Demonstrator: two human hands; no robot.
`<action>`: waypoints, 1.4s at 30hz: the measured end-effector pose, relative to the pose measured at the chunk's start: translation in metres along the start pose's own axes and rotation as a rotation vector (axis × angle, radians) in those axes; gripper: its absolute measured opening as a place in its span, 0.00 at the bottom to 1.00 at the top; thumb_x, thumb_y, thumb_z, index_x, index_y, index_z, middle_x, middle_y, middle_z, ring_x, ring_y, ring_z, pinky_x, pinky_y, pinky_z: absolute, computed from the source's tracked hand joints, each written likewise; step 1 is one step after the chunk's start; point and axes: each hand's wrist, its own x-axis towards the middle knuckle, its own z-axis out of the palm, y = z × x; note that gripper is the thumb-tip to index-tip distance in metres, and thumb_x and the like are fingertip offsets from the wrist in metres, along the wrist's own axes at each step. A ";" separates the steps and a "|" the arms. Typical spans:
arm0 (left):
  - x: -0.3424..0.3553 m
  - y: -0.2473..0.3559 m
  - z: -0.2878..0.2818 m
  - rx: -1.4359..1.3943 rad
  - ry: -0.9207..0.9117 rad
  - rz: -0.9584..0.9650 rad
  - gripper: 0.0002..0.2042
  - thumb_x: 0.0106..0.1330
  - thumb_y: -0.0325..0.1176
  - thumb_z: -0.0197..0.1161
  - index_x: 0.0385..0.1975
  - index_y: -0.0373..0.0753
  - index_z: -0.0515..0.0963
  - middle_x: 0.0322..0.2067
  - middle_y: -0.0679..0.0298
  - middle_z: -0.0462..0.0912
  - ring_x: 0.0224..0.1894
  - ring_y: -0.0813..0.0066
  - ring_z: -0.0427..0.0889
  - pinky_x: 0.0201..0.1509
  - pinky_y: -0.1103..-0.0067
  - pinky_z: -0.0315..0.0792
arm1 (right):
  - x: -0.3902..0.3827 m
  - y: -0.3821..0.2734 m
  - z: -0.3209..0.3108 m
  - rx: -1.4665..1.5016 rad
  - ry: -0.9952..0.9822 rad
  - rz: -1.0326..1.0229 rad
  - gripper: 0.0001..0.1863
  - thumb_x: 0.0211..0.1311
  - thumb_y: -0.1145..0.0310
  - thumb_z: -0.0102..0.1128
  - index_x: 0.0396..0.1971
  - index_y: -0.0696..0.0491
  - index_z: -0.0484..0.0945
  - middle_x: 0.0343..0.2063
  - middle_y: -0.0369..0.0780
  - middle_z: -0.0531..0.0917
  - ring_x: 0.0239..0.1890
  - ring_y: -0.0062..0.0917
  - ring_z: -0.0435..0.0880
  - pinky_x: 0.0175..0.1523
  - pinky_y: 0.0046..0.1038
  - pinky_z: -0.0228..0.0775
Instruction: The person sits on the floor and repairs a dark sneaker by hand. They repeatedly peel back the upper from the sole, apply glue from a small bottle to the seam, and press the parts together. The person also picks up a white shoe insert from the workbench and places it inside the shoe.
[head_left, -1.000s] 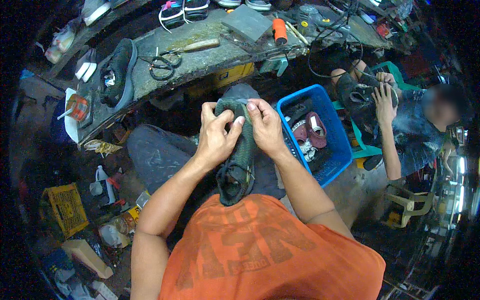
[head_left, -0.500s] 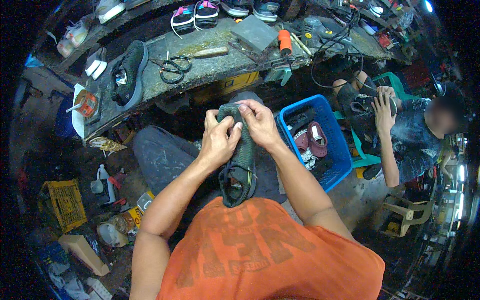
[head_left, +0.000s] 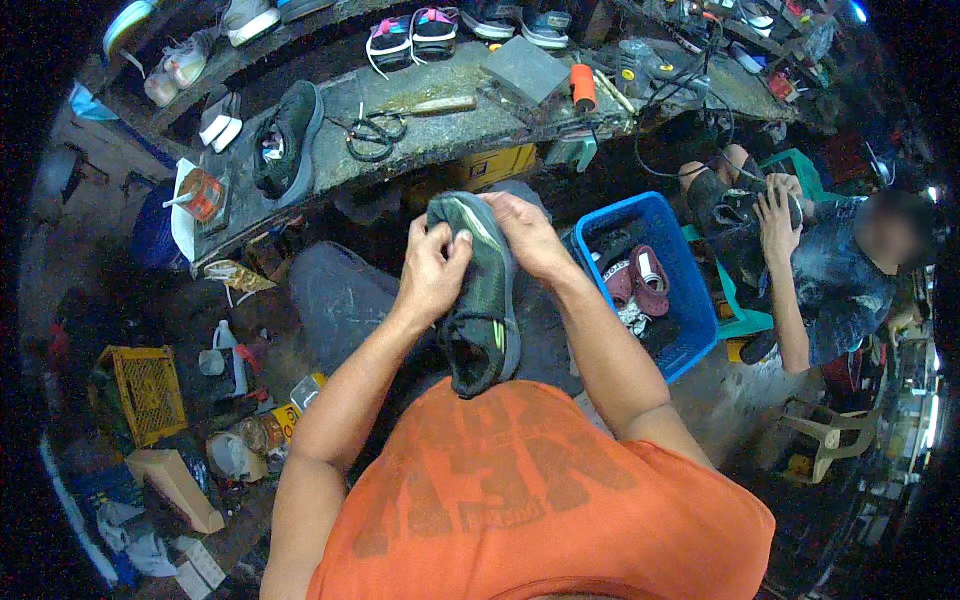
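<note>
A dark green-black sneaker (head_left: 482, 290) lies over my lap, its toe pointing away from me and its heel opening close to my shirt. My left hand (head_left: 434, 268) grips the toe end from the left, fingers curled and thumb pressed on the upper. On the toe's other side, my right hand (head_left: 530, 232) holds the sole edge, its fingertips partly hidden behind the shoe. A similar dark sneaker (head_left: 288, 145) rests on the bench at the left, beside black-handled scissors (head_left: 376, 134).
The long workbench (head_left: 350, 170) carries a wooden-handled tool (head_left: 440, 105), a grey slab (head_left: 525, 68), an orange cylinder (head_left: 582, 88) and a glue tub (head_left: 202, 198). A blue basket (head_left: 707, 335) holds maroon clogs (head_left: 640, 281). At right, another person (head_left: 835, 270) handles a dark shoe.
The sneaker has rolled in my hands, so more of its upper and side now shows. Both hands keep hold near the toe. The whole view has shifted slightly.
</note>
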 end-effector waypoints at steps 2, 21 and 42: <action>0.004 0.002 -0.006 -0.073 -0.005 -0.049 0.17 0.72 0.42 0.64 0.29 0.32 0.76 0.48 0.41 0.77 0.49 0.47 0.78 0.56 0.61 0.72 | -0.019 -0.002 -0.005 0.228 -0.035 0.220 0.35 0.82 0.41 0.36 0.66 0.57 0.73 0.56 0.39 0.83 0.58 0.26 0.80 0.66 0.30 0.70; -0.045 0.031 -0.034 0.119 -0.083 -0.092 0.25 0.65 0.49 0.73 0.37 0.34 0.68 0.66 0.19 0.59 0.76 0.31 0.54 0.71 0.57 0.64 | -0.055 0.031 0.019 0.169 0.040 0.132 0.25 0.81 0.62 0.50 0.70 0.61 0.67 0.61 0.41 0.79 0.61 0.23 0.76 0.69 0.28 0.66; -0.041 0.010 -0.020 0.022 -0.003 -0.160 0.31 0.59 0.51 0.78 0.46 0.32 0.70 0.52 0.45 0.76 0.54 0.53 0.79 0.58 0.66 0.74 | -0.075 -0.001 0.032 0.023 0.171 -0.071 0.21 0.74 0.68 0.60 0.63 0.59 0.77 0.57 0.44 0.84 0.58 0.27 0.81 0.64 0.30 0.71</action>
